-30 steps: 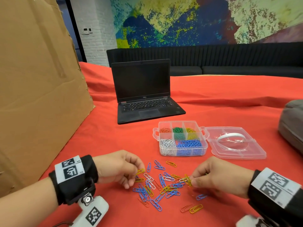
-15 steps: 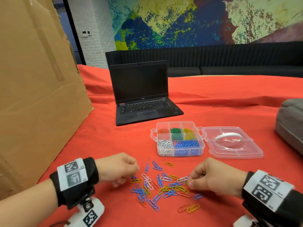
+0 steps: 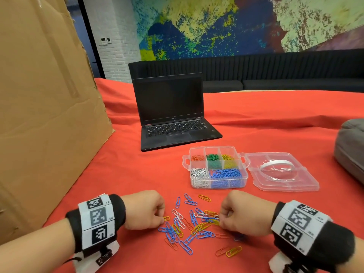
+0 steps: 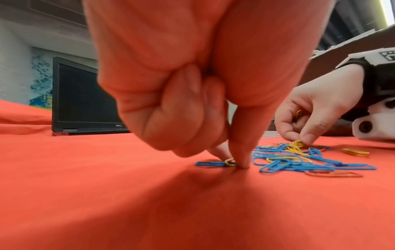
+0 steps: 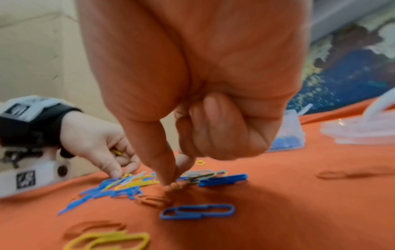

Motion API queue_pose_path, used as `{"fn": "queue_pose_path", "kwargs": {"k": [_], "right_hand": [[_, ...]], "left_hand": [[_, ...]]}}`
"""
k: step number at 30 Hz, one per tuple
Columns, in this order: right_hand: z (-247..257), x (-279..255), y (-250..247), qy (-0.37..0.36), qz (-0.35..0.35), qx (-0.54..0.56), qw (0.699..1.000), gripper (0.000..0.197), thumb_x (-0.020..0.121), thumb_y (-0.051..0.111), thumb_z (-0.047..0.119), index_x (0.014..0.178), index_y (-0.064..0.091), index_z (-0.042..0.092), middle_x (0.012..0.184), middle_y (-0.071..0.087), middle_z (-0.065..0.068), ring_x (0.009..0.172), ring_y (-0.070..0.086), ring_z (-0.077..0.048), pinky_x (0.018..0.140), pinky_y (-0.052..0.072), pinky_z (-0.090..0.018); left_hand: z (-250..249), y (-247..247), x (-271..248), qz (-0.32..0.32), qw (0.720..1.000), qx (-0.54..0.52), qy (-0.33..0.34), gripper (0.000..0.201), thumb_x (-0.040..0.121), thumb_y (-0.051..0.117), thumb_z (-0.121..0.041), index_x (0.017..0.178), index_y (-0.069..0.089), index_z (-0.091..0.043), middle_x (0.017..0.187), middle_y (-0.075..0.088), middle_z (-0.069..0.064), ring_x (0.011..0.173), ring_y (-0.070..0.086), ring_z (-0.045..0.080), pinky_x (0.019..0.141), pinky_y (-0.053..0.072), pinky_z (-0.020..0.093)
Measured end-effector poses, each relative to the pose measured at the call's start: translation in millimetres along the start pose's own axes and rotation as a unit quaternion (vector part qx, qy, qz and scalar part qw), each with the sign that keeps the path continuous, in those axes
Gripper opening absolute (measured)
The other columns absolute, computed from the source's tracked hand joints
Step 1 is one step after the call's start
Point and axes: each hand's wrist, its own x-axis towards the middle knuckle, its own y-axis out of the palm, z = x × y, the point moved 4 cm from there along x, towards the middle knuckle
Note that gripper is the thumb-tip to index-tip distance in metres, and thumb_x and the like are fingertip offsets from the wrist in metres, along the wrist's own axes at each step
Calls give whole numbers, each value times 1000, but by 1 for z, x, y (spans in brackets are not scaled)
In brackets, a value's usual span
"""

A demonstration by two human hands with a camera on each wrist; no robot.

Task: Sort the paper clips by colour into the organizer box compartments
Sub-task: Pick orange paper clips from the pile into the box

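Two hands low on the red surface (image 3: 126, 170): your left hand (image 3: 144, 209) fingers pinch a yellow clip (image 3: 166, 218), right hand (image 3: 239, 212) fingers pinch another yellow clip (image 3: 216, 222); laptop (image 3: 173, 113) far, cardboard (image 3: 43, 99) left.

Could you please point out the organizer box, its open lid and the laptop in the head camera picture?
organizer box (image 3: 218, 186): head view, clear front wall.
lid (image 3: 307, 175): head view, bare right part of the panel.
laptop (image 3: 169, 99): head view, middle of the dark screen.

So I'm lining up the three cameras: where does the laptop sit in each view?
Head: laptop upper centre, open, behind the organizer box.
Left wrist: left side, behind the left hand.
Right wrist: not in view.
Shared landmark: the loose paper clips on the red cloth.
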Motion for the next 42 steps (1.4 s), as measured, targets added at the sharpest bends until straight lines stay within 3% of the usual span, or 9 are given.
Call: {"fn": "queue_pose_path", "kwargs": {"k": [6, 10, 14, 17, 21, 34, 36, 39, 42], "right_hand": [[-15, -12, 3, 70, 65, 483, 871, 10, 75, 56, 14, 65, 53, 16, 59, 43, -1, 45, 35, -11, 42, 33, -20], [-19, -18, -2, 85, 102, 711, 691, 18, 73, 32, 6, 64, 47, 12, 70, 52, -14, 52, 50, -24, 46, 46, -27], [-16, -23, -4, 88, 89, 719, 683, 13, 62, 38, 6, 65, 48, 14, 64, 46, -10, 44, 39, -20, 40, 35, -20], [-17, -29, 1, 98, 56, 526, 843, 9, 72, 50, 16, 66, 47, 21, 58, 28, 0, 42, 19, -10, 37, 16, -13], [-4, -38, 4, 4, 33, 137, 990, 6, 76, 71, 30, 81, 70, 28, 51, 49, 10, 41, 41, 0, 43, 31, -11], [8, -45, 11, -33, 67, 49, 996, 7, 78, 57, 22, 74, 62, 23, 57, 51, 7, 46, 42, -2, 49, 35, -11], [2, -42, 10, 0, 88, 257, 962, 2, 67, 59, 22, 68, 58, 21, 60, 49, 3, 46, 37, -8, 43, 34, -20], [-9, -38, 9, 60, 157, 623, 764, 16, 49, 53, 10, 62, 49, 18, 64, 41, -4, 44, 20, -10, 36, 17, -10], [-11, -37, 2, 73, 147, 741, 652, 13, 54, 48, 7, 65, 51, 12, 66, 41, -8, 43, 19, -11, 38, 16, -9]], "left_hand": [[3, 2, -2, 67, 966, -249, -18, 10, 87, 51, -25, 79, 47, -20, 57, 38, -5, 40, 30, 7, 38, 27, 17], [1, -3, -5, 110, 767, -630, -41, 2, 68, 41, -17, 67, 40, -19, 59, 27, 4, 40, 22, 10, 40, 23, 9], [-4, -11, -6, 92, 648, -756, -8, 17, 75, 36, -20, 61, 39, -11, 60, 31, 7, 39, 26, 12, 40, 25, 12], [-2, -5, -1, 37, 717, -696, -32, 32, 84, 51, -22, 58, 34, -17, 57, 25, 1, 37, 17, 9, 37, 15, 9], [-10, -2, 2, -40, 959, -275, 50, 37, 94, 58, -30, 61, 45, -21, 50, 40, -10, 43, 32, 5, 44, 31, 20], [-27, 6, -5, 10, 993, -67, 91, 13, 90, 62, -24, 85, 63, -12, 51, 49, -12, 44, 41, 1, 49, 32, 13], [-24, 5, -6, 11, 984, -151, 89, 11, 91, 61, -19, 81, 60, -15, 49, 48, -13, 43, 38, 1, 49, 32, 13], [-18, 2, -10, 24, 917, -393, 63, 15, 91, 56, -15, 77, 52, -18, 49, 35, -6, 38, 27, 5, 38, 26, 15], [-15, -2, -12, 113, 694, -709, 57, 12, 76, 53, -15, 70, 44, -19, 57, 26, 0, 39, 19, 7, 37, 20, 9]]}}
